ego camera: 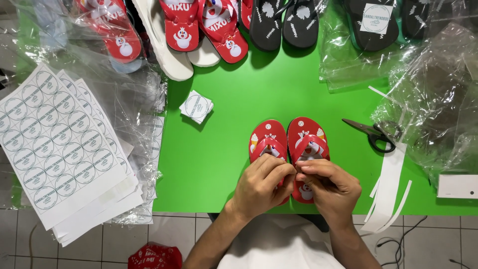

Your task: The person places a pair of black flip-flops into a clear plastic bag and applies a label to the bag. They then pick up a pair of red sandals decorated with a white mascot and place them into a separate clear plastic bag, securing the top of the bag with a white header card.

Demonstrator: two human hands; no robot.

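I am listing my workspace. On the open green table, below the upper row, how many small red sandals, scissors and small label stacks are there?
Small red rubber flip-flop sandals with cartoon print: 2
Black-handled metal scissors: 1
Small stack of square white paper labels: 1
Total: 4

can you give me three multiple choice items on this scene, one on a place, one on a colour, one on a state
1. Where do the scissors lie?
A. right of the small red flip-flops
B. on the sticker sheets
C. on the floor

2. What colour is the table top?
A. blue
B. green
C. white

3. How do the left hand and right hand stand?
A. both flat on the table
B. one holds the scissors
C. fingertips meet at the heel end of the flip-flops

Answers:
1 A: the scissors rest on the table to the right of the pair.
2 B: the bare surface is bright green.
3 C: both hands pinch together over the flip-flops.
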